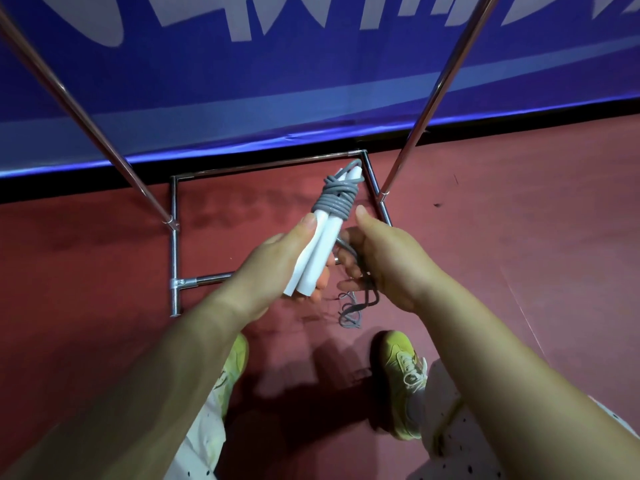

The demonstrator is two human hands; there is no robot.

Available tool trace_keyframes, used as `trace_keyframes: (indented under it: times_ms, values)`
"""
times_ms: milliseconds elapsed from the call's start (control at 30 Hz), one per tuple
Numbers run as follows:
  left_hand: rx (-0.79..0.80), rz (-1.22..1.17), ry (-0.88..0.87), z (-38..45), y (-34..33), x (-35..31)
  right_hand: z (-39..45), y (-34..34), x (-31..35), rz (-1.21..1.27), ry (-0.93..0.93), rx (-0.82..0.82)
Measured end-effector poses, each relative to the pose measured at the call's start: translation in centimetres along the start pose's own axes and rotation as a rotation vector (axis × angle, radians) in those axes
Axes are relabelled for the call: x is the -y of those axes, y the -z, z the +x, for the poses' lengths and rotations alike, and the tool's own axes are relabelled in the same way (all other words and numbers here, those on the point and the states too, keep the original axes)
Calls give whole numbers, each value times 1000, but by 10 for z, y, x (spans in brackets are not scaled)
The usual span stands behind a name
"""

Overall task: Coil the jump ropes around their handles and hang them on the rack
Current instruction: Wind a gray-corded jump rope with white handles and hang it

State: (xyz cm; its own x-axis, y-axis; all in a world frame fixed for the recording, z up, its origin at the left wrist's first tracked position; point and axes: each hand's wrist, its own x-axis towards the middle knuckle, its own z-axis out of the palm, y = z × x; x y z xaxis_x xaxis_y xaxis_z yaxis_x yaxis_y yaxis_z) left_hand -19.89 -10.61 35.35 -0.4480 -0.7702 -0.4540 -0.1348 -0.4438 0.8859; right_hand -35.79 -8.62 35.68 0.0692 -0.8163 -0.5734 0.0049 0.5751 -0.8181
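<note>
A chrome rack [174, 251] stands on red floor [519, 237] before a blue banner [311, 98]; yellow shoes [403, 379] show below. The left hand [273, 268] grips two white handles [320, 251], their long axis pointing up and away, slightly rightward. Grey rope [334, 199] coils round their far ends. The right hand [377, 261] pinches the loose rope tail [363, 292].

The handles [313, 251] lie in the left hand [277, 258], with the right hand [384, 258] just beside them. The rack [174, 244] stands on the floor [502, 237] beyond the hands. Loose rope [349, 311] lies on the floor below the right hand.
</note>
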Motion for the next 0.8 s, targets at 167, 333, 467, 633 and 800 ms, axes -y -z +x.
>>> trace_keyframes:
  times_ms: [167, 333, 467, 633, 800]
  values:
    - [-23, -102, -73, 2, 10, -2, -3, 13, 2, 41, -122, 172]
    - [98, -268, -13, 0, 16, -5, -2, 17, 0, 106, -152, 253]
    - [259, -404, -59, -4, 16, -13, -1, 21, -4, 341, -259, 604]
    - [307, -390, -83, -7, 20, -14, 6, 21, -10, 547, -143, 866]
    - [334, -424, -77, -5, 31, -12, 3, 10, -5, 458, -103, 552]
